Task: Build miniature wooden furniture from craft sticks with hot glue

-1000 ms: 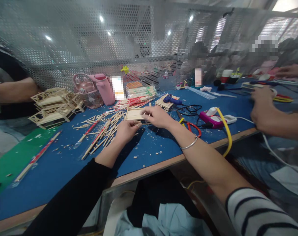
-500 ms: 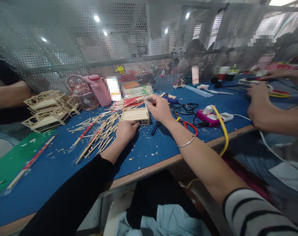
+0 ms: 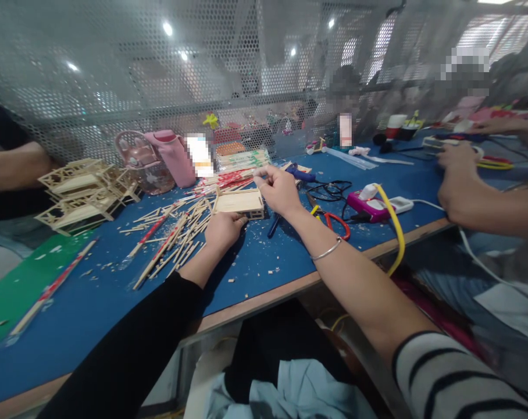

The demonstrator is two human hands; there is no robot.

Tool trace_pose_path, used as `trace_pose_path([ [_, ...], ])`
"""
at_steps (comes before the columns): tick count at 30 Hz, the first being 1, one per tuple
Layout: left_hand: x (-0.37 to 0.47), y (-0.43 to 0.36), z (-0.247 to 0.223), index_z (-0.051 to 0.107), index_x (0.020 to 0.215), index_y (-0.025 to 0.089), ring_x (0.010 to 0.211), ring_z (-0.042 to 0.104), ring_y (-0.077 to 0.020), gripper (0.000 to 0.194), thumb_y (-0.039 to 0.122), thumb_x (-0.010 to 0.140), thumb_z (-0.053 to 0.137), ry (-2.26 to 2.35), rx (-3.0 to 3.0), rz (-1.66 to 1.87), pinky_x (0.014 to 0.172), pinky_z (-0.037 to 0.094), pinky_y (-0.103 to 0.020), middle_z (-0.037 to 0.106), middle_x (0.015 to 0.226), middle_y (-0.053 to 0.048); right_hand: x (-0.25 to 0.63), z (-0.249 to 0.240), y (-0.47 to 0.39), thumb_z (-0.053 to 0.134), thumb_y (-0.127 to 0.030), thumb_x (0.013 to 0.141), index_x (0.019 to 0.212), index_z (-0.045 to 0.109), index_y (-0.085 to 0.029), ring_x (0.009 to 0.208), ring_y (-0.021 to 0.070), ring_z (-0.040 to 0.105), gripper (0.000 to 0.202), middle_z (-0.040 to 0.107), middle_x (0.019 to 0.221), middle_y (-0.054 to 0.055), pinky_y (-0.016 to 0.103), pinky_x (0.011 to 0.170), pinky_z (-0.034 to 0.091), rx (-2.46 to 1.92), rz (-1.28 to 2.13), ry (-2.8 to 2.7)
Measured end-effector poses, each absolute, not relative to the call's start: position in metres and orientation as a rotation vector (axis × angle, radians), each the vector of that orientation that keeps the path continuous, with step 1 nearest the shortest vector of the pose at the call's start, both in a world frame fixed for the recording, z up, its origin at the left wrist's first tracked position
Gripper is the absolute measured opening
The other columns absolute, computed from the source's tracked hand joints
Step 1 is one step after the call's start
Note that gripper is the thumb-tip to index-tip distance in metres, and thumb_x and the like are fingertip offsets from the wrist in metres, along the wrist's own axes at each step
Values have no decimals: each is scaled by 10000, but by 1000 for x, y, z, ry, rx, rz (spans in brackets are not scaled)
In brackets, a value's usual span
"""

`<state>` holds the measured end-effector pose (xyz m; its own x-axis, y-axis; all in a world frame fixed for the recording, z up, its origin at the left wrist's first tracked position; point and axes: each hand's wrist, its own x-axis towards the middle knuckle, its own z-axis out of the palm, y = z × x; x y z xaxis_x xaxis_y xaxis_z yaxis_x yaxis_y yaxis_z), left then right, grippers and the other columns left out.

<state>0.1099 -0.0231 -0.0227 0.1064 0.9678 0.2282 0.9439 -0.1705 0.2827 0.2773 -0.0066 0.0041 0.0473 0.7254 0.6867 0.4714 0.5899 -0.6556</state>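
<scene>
Your left hand (image 3: 223,230) lies low at the near left corner of the small wooden frame (image 3: 239,202), fingers together and bent, their tips against its front edge; whether the thumb clamps it from beneath or the fingers merely steady it, you cannot tell from this angle. The frame sits flat side up on the blue tabletop (image 3: 279,259), in front of you and between your hands. Your right hand (image 3: 278,187) is raised just beside the frame's right end, fingers curled, with thumb and forefinger brought close to each other near the far right corner. The tips are too small and blurred to tell whether they meet or pinch anything. Below your right wrist a dark blue stick-like tool (image 3: 273,226) lies on the table, with the red-handled tool (image 3: 348,228) farther right. Behind your right hand is the blue glue gun (image 3: 304,174). Loose wooden sticks (image 3: 189,235) are strewn left of the frame, close to your left hand.
</scene>
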Motion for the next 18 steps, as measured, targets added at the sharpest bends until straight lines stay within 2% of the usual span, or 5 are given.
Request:
trace_pose_path([
  [10, 111, -25, -23, 736, 970, 278, 805, 636, -242, 383, 497, 796, 475, 2019, 2267, 531, 626, 425, -296, 722, 899, -81, 280, 7, -11, 499, -259, 807, 844, 620, -159, 533, 104, 421, 161, 525, 610, -18, 240, 572, 344, -1058, 280, -1554],
  [18, 112, -26, -24, 740, 941, 295, 803, 639, -235, 358, 484, 799, 470, 2065, 2305, 503, 626, 427, -289, 722, 898, -68, 280, 2, -3, 507, -281, 806, 909, 602, -167, 484, 88, 396, 180, 453, 528, -65, 225, 545, 330, -1085, 290, -1451],
])
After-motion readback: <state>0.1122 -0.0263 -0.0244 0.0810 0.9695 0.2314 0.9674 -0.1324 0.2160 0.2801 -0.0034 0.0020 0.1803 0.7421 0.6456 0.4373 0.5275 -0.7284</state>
